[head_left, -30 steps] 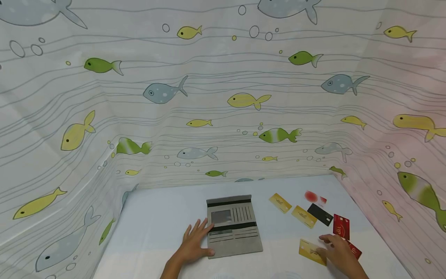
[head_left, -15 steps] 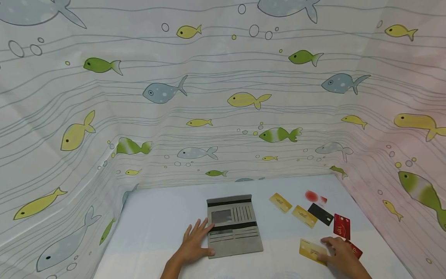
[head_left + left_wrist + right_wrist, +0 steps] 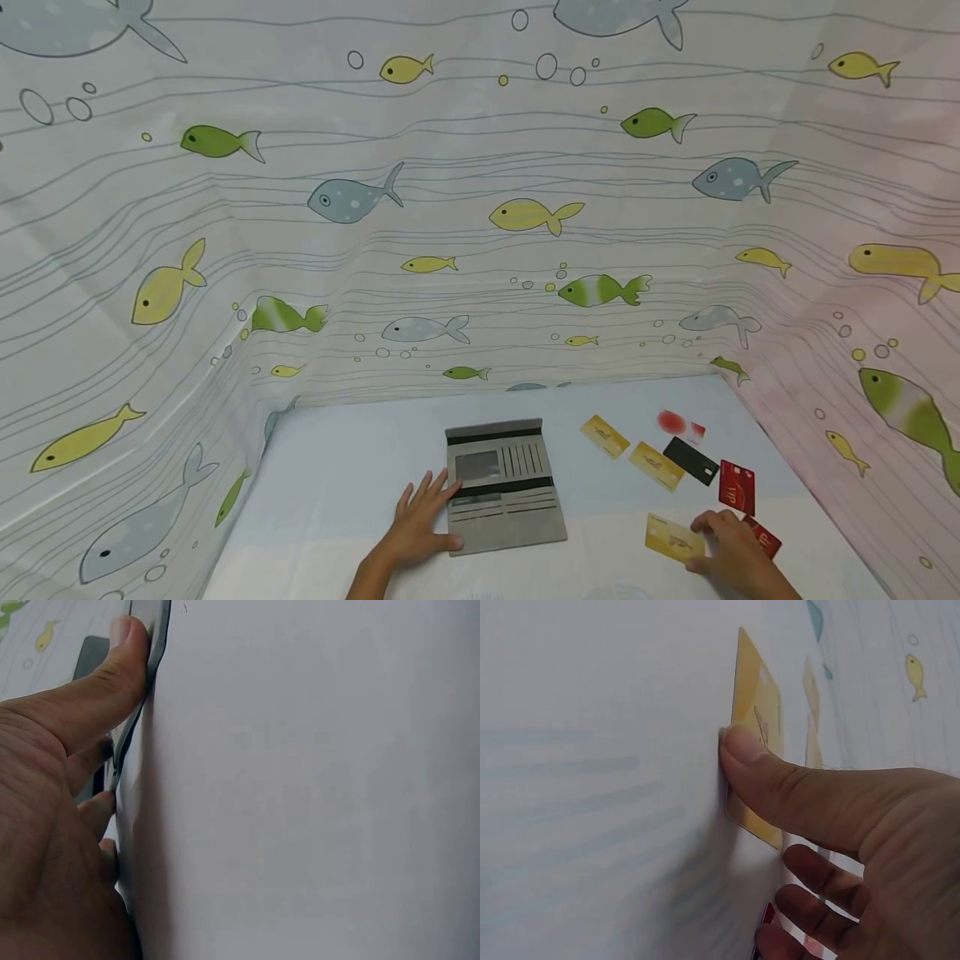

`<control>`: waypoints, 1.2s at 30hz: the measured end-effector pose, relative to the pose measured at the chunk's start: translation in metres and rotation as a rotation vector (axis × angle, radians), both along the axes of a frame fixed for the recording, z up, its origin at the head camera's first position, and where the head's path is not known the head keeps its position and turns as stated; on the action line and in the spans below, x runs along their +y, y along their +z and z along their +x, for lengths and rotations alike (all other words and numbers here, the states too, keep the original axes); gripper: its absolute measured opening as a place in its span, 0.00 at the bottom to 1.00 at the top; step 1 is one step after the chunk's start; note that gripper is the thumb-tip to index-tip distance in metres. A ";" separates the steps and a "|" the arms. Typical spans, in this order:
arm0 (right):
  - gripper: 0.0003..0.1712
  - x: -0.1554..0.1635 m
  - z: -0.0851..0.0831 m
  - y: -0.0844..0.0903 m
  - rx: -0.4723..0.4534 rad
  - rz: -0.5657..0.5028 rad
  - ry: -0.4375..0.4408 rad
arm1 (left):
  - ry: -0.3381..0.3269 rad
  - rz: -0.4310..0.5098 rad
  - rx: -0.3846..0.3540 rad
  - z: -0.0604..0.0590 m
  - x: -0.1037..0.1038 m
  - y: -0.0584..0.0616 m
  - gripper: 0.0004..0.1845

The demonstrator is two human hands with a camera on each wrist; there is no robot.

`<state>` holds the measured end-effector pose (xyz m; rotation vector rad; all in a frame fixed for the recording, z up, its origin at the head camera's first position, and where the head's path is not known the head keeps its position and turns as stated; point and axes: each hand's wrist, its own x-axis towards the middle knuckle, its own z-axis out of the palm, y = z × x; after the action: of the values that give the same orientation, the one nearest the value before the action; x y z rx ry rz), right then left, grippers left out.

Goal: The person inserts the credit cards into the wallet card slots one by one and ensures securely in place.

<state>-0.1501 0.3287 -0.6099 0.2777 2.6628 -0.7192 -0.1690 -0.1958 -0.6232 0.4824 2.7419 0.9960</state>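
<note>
Open grey fabric wallet with card slots [image 3: 504, 485] is laid flat on the pale blue table surface [image 3: 337, 483], near its middle; left hand [image 3: 420, 521] is rested against the wallet's left edge, fingers spread and mostly straight, thumb pressed along the lower left corner; in the left wrist view the thumb [image 3: 112, 671] is seen touching the wallet's rim [image 3: 154, 645]; nothing is gripped by that hand.

Gold plastic card nearest the person [image 3: 673, 537] is lain flat on the table, right of the wallet and well apart from it; right hand [image 3: 731, 546] is set on its right end; in the right wrist view the thumb tip [image 3: 742, 750] is pressed against the card's edge [image 3: 757, 697], other fingers curled loosely below; whether the card is lifted off the table cannot be told.

Two more gold cards [image 3: 603, 436] [image 3: 656, 466] are laid farther back; black card [image 3: 691, 460] just beside the second; red card [image 3: 737, 487] behind the right hand; another red card [image 3: 765, 537] partly hidden by it; white card with red blot [image 3: 678, 425] farthest back.

Table is enclosed by fish-patterned white cloth [image 3: 480, 208].
</note>
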 end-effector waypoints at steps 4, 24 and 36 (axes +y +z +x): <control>0.43 0.001 -0.003 -0.001 0.000 0.003 0.019 | -0.002 -0.002 0.005 0.000 0.000 -0.002 0.51; 0.14 -0.003 0.005 0.009 0.120 -0.175 0.011 | 0.002 -0.013 -0.001 -0.002 0.000 -0.004 0.52; 0.09 -0.002 0.008 0.017 0.193 -0.301 -0.153 | 0.001 -0.010 -0.003 -0.002 0.000 -0.003 0.52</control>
<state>-0.1419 0.3268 -0.5926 0.3471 2.6787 -1.2370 -0.1714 -0.1959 -0.6263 0.4777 2.7431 0.9813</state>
